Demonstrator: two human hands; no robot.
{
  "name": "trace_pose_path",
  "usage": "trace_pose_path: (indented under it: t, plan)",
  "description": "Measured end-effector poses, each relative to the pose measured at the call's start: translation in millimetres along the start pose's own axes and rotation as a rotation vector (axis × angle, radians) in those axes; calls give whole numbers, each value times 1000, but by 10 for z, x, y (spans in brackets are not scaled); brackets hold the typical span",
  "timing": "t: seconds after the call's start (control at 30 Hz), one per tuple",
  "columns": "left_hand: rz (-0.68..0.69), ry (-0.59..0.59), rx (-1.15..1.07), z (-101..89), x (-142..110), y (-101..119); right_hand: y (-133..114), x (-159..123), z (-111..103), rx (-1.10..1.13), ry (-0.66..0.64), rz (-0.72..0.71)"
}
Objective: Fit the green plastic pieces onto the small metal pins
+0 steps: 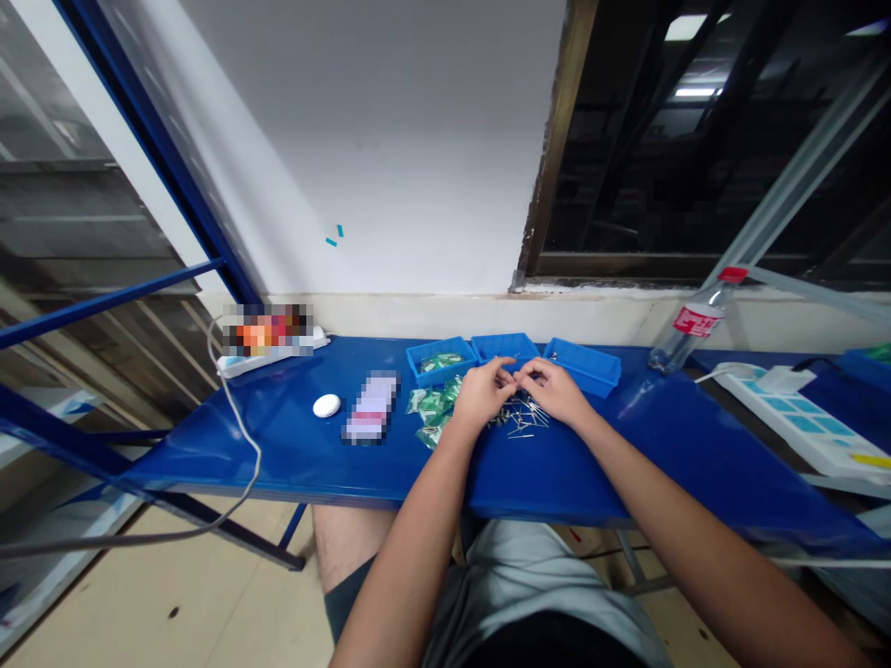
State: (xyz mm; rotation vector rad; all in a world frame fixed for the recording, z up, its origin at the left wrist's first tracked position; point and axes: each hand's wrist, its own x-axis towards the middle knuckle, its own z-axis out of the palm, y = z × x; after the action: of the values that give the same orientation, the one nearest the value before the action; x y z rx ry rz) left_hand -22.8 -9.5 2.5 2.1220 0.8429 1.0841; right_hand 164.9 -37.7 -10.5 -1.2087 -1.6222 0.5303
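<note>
My left hand and my right hand meet over the blue table, fingertips pinched close together. Whatever sits between their fingers is too small to make out. Just below them lies a loose pile of thin metal pieces, like screws or rivets. Left of my left hand, several green-and-clear plastic packets are heaped, with metal bits showing inside. Behind the hands stand three blue bins: the left bin holds more packets, while the middle bin and right bin are partly hidden.
On the blue table lie a round white object and a blurred-out flat item. A clear bottle with a red cap leans at the right, near a white power strip. A grey cable hangs at the left.
</note>
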Motion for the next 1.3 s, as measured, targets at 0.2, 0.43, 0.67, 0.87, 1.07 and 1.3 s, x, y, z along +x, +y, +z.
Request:
trace_pose_path:
  t: [0.2,0.43,0.67,0.87,1.07,1.3]
  plan:
    - [-58,159,-350,30,41,-37,-59,5,-19,81,54,123]
    - [-120,191,-609,27,90,-65,-22,-16,29,46,-39,40]
    - [-118,145,-624,27,86,-32,14,-5,27,81,52,75]
    - [-183,297,-554,22,95,-67,78,69,-14,166,148,208]
    - [-204,399,-451,-27,92,-77,107,221,8,84,167,180]
    - [-189,430,-430,-34,95,-97,-17,120,79,-238,33,-87]
